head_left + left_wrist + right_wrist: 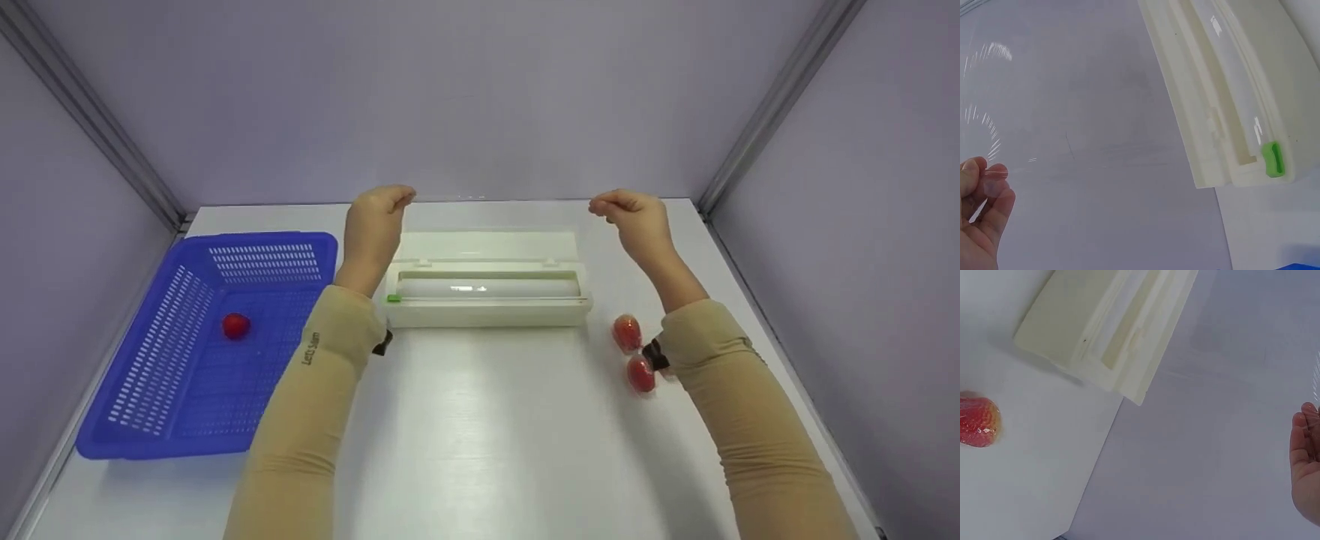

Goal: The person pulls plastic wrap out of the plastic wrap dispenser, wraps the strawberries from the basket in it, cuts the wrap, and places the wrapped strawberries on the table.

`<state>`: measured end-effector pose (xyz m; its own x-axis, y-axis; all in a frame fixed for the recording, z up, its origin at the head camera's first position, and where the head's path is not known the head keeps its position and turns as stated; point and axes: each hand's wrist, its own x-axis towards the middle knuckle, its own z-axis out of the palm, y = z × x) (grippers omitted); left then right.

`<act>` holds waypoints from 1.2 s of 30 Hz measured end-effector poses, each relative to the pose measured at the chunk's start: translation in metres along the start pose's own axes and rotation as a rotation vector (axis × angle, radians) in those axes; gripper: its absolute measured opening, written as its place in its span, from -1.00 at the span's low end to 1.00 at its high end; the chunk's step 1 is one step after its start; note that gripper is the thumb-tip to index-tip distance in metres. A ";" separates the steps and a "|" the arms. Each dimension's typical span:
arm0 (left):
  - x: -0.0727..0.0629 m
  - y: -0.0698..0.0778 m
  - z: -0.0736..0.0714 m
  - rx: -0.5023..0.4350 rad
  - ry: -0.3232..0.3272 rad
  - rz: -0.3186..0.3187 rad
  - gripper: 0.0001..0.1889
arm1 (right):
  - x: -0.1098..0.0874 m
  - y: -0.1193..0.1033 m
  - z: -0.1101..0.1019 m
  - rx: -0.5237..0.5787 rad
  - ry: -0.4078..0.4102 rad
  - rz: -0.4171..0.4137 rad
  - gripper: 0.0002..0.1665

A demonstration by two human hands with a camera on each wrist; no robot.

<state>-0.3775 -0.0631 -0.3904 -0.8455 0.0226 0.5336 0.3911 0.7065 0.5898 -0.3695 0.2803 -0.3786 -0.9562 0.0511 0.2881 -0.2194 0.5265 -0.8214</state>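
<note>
A sheet of clear cling film (988,132) is stretched between my two raised hands, barely visible except for glints and creases. My left hand (377,225) pinches one corner between thumb and fingers. On the other side my right hand (636,217) pinches the film with fingers curled in. Below and between them lies a cream cling film dispenser (487,313), its lid (487,244) tipped back and the roll (517,288) showing inside. A green slide cutter (1274,160) sits at its left end. Whether the film still joins the roll, I cannot tell.
A blue plastic basket (100,442) stands at the left with one red fruit (235,325) in it. Several film-wrapped red fruits (627,332) lie at the right, partly behind my right wrist. Grey panels (480,97) wall the table's back and sides.
</note>
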 end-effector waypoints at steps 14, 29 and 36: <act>-0.043 0.004 -0.032 -0.091 -0.240 0.081 -0.80 | -0.051 -0.009 -0.030 -0.081 -0.274 -0.004 -0.77; -0.131 -0.030 -0.014 -0.188 -0.859 0.015 -0.82 | -0.123 0.042 -0.022 -0.213 -0.698 0.042 -0.84; -0.171 -0.052 0.016 -0.067 -0.852 0.077 -0.88 | -0.160 0.087 0.016 -0.350 -0.703 -0.101 -0.87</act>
<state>-0.2588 -0.0924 -0.5221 -0.7896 0.6117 -0.0483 0.4568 0.6385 0.6194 -0.2389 0.3043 -0.5045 -0.8587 -0.4980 -0.1211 -0.3500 0.7423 -0.5714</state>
